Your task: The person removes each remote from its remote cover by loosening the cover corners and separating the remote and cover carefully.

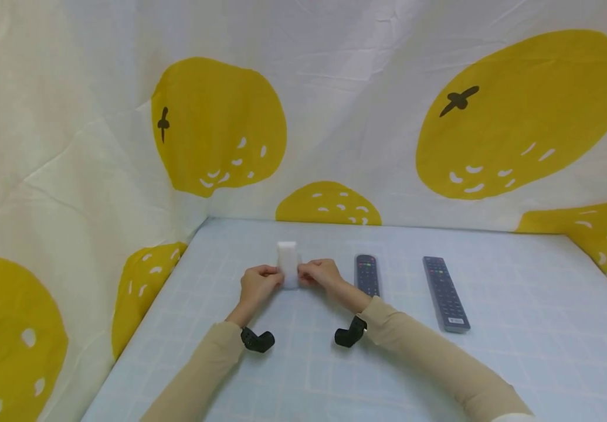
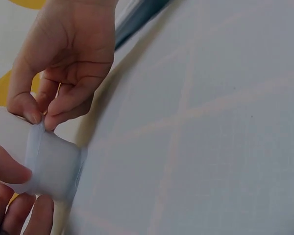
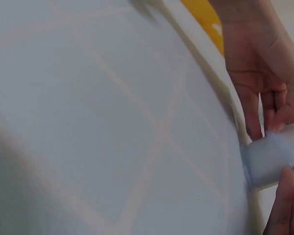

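Head view: white block point(image 1: 287, 253) stands upright near the far side of the surface point(image 1: 303, 375), lower part inside a bluish see-through sleeve point(image 1: 291, 282). Left hand point(image 1: 258, 287) pinches it on one side, right hand point(image 1: 320, 274) pinches on the other. Two dark remotes lie to the right: short remote point(image 1: 368, 274), partly behind the right forearm, and long remote point(image 1: 446, 296), well apart.

Left wrist view: sleeve rim point(image 2: 34, 152) runs round the block. Right hand has thumb and finger on the rim; left hand's thumb presses the near face, fingers below. Sleeve looks thin, soft, bendy, probably a bit grippy. Block looks stiff and light; nothing suggests it's fragile.

Right wrist view: left hand's fingertips pinch the sleeve edge; right hand is cut off by the frame, grip partly hidden. Best hold is likely the rim, both sides, gently, since thin edges could stretch or tear.
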